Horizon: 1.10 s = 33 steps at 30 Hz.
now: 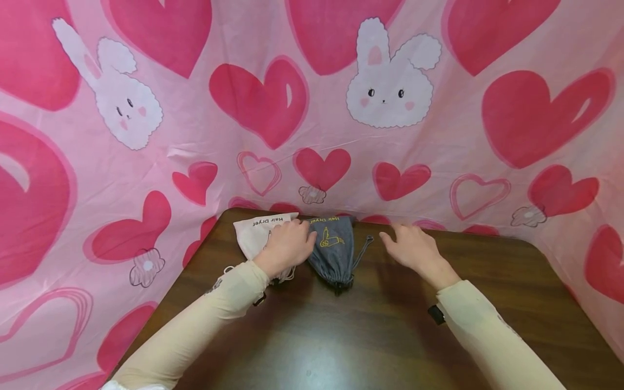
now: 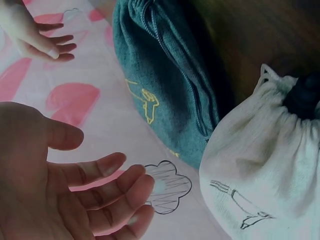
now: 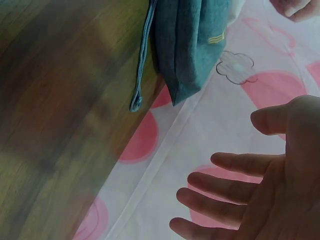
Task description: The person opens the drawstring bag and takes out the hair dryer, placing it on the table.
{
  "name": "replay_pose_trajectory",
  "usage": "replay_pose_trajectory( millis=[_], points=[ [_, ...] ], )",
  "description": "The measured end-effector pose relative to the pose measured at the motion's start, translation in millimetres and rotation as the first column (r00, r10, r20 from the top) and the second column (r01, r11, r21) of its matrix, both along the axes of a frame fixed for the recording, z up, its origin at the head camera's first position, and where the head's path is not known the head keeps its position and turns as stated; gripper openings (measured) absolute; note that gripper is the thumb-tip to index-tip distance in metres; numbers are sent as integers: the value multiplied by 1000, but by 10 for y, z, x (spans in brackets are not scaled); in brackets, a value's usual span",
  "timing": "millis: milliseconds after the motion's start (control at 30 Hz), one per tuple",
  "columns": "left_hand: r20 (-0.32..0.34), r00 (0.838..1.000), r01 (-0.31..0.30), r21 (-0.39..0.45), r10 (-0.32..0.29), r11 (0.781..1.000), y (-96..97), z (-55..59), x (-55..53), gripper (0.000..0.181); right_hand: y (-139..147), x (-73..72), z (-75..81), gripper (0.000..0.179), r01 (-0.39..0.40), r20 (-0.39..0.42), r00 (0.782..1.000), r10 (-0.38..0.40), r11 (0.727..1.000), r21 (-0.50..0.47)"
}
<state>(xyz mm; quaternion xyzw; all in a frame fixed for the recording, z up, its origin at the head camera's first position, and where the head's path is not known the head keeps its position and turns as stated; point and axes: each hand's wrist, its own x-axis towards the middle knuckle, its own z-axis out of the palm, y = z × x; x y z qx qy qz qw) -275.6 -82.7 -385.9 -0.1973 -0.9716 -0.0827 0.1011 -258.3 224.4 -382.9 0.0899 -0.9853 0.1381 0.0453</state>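
Two drawstring bags printed "Hair Dryer" lie side by side at the back of the table. The white bag [image 1: 249, 238] is on the left, its cord loose near the gathered mouth; the dark blue-grey bag [image 1: 332, 254] is on its right, gathered end toward the front. Over the white bag hovers my left hand [image 1: 288, 246], hiding part of it, palm facing down with relaxed fingers. My right hand [image 1: 414, 250] is held above the table, right of the blue-grey bag, fingers spread and holding nothing. In the left wrist view, dark material [image 2: 303, 97] shows at the white bag's mouth.
The dark brown wooden table [image 1: 380, 325] has rounded back corners. A pink cloth [image 1: 331, 130] with hearts and rabbits hangs behind it and along the sides. The blue-grey bag's knotted cord [image 1: 363, 252] trails to the right on the tabletop.
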Motion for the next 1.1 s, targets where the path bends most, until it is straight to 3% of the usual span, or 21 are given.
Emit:
replay_pose_trajectory(
  millis=[733,1100],
  points=[
    [2,997,77,36,-78,996,11,-210,151,27,-263,46,-118,55,-5,103,995,11,998,-58],
    [95,992,71,61,-77,996,36,-327,205,28,-377,47,-218,46,-18,117,993,26,997,-69]
  ],
)
